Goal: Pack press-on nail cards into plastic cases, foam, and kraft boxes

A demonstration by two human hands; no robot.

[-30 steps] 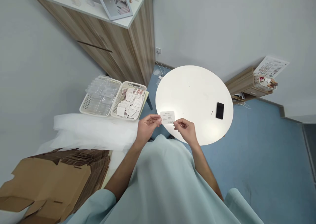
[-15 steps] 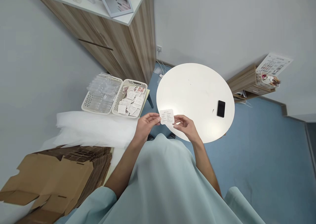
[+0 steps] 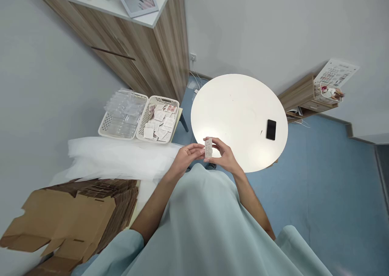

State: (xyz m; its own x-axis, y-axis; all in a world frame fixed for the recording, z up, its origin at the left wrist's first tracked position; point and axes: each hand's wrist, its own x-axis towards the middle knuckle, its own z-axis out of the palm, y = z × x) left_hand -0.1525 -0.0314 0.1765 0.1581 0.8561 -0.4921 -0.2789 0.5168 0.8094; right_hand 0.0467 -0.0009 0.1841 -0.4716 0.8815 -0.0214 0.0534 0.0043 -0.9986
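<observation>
A small white printed card [image 3: 208,148] is held up in front of my body, near the front edge of the round table. It looks narrow here; whether it is folded or turned edgeward I cannot tell. My right hand [image 3: 224,153] grips it from the right, thumb at the bottom and fingers at the top. From the left, the fingertips of my left hand [image 3: 187,158] are closed on the card's left edge. Similar cards [image 3: 159,120] lie loose in a white perforated basket [image 3: 138,134] to the left.
A black phone [image 3: 271,129] lies on the white round table [image 3: 240,101]. Clear plastic packs [image 3: 126,110] fill another basket. White sheeting [image 3: 121,156] and stacked flat cardboard boxes [image 3: 69,215] sit at my left. Behind them stands a wooden cabinet [image 3: 146,61]; a small shelf [image 3: 299,91] is at the right.
The card faced me at full width and now appears narrow. My right hand has moved left and spread its grip over the card's top and bottom. The view has shifted slightly.
</observation>
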